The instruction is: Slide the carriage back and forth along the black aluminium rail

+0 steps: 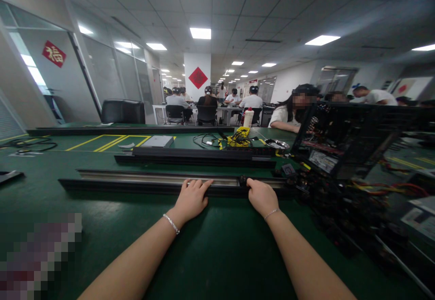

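Both of my hands rest on a long black and silver metal rail (136,180) that lies across the green table (217,250). My left hand (191,199) lies on the rail's near edge, fingers together and curled over it. My right hand (261,196) grips the same edge a little to the right, next to a small black block on the rail. Each wrist wears a thin bracelet. An open computer case (353,139) with coloured wires stands tilted just right of my right hand.
A second black rail (193,155) lies farther back, with a yellow item and cables (238,139), a flat grey box (158,141) and a white bottle (248,118) behind it. A person sits at the far right of the table. Others sit at desks beyond. A black chair (123,111) stands at the back left.
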`<state>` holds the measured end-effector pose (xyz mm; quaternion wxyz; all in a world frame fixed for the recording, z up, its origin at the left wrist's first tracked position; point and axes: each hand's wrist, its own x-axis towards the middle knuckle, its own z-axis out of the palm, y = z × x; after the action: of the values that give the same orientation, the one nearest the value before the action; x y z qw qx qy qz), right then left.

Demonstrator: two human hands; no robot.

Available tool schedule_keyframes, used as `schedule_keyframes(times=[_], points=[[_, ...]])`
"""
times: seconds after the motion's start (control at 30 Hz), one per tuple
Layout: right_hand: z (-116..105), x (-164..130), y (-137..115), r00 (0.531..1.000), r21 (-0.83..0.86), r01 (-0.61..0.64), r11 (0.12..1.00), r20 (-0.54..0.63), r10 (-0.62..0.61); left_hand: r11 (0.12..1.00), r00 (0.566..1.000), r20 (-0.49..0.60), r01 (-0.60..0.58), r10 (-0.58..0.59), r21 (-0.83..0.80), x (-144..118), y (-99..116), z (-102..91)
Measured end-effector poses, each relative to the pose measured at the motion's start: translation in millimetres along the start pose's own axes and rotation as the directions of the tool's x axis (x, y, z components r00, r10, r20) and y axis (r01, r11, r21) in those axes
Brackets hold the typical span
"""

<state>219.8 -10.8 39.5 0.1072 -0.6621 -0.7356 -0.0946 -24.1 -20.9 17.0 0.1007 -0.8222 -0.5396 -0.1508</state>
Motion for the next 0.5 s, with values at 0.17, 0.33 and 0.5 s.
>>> schedule_keyframes(times=[0.17,0.33,0.5], points=[[0,-1,3,1.000,-0.004,-0.011,1.000,-0.014,0.011,1.000,1.000,-0.003,-0.001,0.001,0.002,0,0,-0.1],[2,-1,8,0.999,0.003,-0.017,1.000,-0.036,0.017,1.000,1.000,-0.011,-0.007,0.007,0.005,0,0,1.0],[2,0,15,0.997,-0.006,-0.063,0.998,-0.035,0.063,1.000,1.000,0.007,0.001,-0.001,0.012,0,0,0.7]])
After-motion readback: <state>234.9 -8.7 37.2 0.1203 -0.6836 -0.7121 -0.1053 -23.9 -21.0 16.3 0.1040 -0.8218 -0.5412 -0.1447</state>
